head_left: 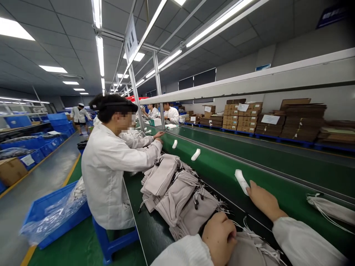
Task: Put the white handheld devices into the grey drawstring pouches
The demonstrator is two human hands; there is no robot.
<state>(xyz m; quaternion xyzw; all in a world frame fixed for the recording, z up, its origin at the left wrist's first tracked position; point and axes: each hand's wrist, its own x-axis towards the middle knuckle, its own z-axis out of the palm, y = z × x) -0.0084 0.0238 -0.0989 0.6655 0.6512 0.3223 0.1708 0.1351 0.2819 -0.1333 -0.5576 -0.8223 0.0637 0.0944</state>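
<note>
On the green conveyor belt (222, 168), my right hand (263, 201) pinches the near end of a small white oblong piece (241, 181); its exact kind cannot be made out. My left hand (219, 238) is closed in a loose fist over grey drawstring pouches (246, 249) at the bottom of the view. Its curled fingers hide whatever they hold. Just beyond it lies a large heap of similar grey pouches (177, 199) with cords and dark cord ends. Another grey pouch (332, 208) rests on the belt at the right, its white strings trailing.
More white pieces (195, 154) sit farther up the belt. A co-worker in a white coat (111, 166) sits at my left, arms over the bench. A blue bin (58, 218) with plastic film stands on the floor. A metal rail (249, 87) crosses above the belt.
</note>
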